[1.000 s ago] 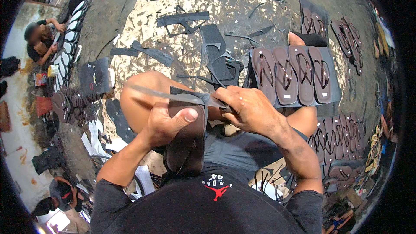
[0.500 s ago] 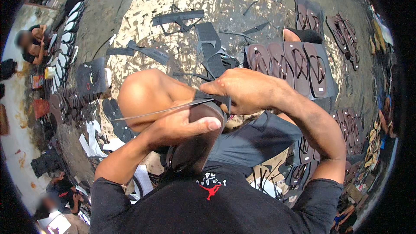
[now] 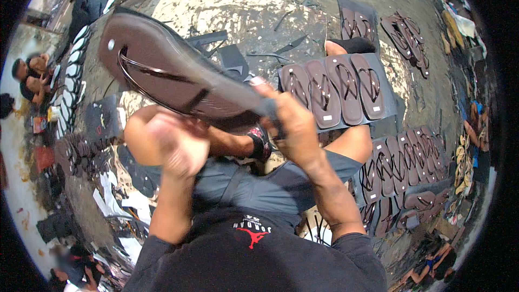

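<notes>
A large dark brown flip-flop (image 3: 162, 75) with a glossy thong strap is raised in front of me, top face toward me and heel end to the right. My right hand (image 3: 296, 127) is closed at its heel end, thumb along the far edge. A dark band (image 3: 273, 118) shows in that grip; blur hides whether it is sole material or a separate piece. My left hand (image 3: 183, 143) is under the near edge, palm partly turned up and smeared by motion, its fingers partly hidden behind the flip-flop.
Finished brown flip-flops (image 3: 351, 89) lie in a row on a dark sheet at right, with more rows (image 3: 403, 159) nearer. Black offcuts (image 3: 235, 59) litter the stained ground sheet (image 3: 254, 19). Pale soles (image 3: 73, 75) line the left, where another person (image 3: 35, 78) sits.
The flip-flop has gone from close to my chest up and to the left, turning its strap side into view. Both hands have shifted; the long thin strip by my left hand no longer shows there.
</notes>
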`<state>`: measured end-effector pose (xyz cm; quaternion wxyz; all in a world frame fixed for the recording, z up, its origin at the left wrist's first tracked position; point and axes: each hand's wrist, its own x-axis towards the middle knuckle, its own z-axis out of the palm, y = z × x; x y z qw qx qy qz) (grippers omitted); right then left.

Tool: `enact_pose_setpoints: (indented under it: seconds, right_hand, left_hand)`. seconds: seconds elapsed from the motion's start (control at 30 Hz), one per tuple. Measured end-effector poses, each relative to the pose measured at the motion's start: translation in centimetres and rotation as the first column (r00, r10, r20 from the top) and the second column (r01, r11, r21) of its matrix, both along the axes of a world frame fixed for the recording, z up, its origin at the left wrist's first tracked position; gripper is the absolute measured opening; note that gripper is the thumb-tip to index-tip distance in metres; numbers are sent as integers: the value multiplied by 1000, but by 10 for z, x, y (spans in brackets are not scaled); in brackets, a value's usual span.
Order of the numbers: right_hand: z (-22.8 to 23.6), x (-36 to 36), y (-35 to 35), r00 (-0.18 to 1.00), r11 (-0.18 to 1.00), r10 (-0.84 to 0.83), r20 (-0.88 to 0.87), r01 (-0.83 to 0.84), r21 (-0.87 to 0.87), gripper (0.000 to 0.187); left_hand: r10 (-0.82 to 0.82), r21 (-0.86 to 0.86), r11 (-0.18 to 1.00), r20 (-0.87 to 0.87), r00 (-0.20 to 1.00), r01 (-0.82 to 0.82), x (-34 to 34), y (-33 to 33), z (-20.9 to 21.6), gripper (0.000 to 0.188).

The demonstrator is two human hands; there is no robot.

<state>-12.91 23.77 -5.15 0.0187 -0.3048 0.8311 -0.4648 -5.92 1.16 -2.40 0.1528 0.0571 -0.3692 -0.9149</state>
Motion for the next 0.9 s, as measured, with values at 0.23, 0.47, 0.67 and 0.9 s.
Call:
enact_pose_setpoints:
  seconds: [0.23, 0.47, 0.67, 0.9]
  right_hand:
    - [-25, 45, -38, 951, 991, 44, 306, -3, -134, 51]
    - [-53, 65, -15, 965, 999, -16, 261, 3, 52, 43]
    - [-35, 19, -46, 961, 974, 172, 217, -199, 110, 49]
    - [-46, -19, -120, 970, 981, 187, 158, -194, 29, 46]
  left_hand:
    - [335, -212, 936, 294, 895, -281, -23, 13, -48, 43]
    - [275, -219, 954, 351, 895, -207, 2, 13, -48, 41]
    - [287, -263, 942, 308, 907, -209, 11, -1, -69, 45]
    - [189, -182, 974, 337, 923, -133, 11, -12, -57, 40]
